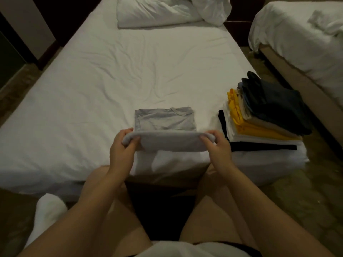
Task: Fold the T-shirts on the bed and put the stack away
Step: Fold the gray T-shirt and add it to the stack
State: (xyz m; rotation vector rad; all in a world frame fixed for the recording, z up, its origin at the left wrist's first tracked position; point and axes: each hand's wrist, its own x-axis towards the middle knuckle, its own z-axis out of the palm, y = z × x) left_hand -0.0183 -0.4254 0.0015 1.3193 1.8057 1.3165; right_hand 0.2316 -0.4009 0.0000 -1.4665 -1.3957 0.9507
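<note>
The bed point(111, 80) fills most of the frame, its white sheet serving as the folding surface, with a rumpled pillow point(154, 13) at the top centre and a second bed point(297, 43) at the upper right, apart from the work. On the first bed's near right corner, at the centre right of the frame, sits the stack point(263, 115) of folded shirts: black at the bottom, then white, yellow and beige, with dark blue ones on top. It is likely kept there to be within reach yet out of the folding space. Just left of it, at the lower centre, the grey T-shirt point(165, 119) lies flat with its collar away from the person, narrowed into a strip. Its near end is lifted off the sheet so it can be carried over toward the collar. In the dim light it is hard to tell how many layers that raised part has. The left hand point(122, 145) and the right hand point(217, 145) each take one corner of the raised end, and each grip is clamped on the cloth, thumb under and fingers over, which keeps the edge taut and level. No drawer, basket or shelf for the stack shows here.
</note>
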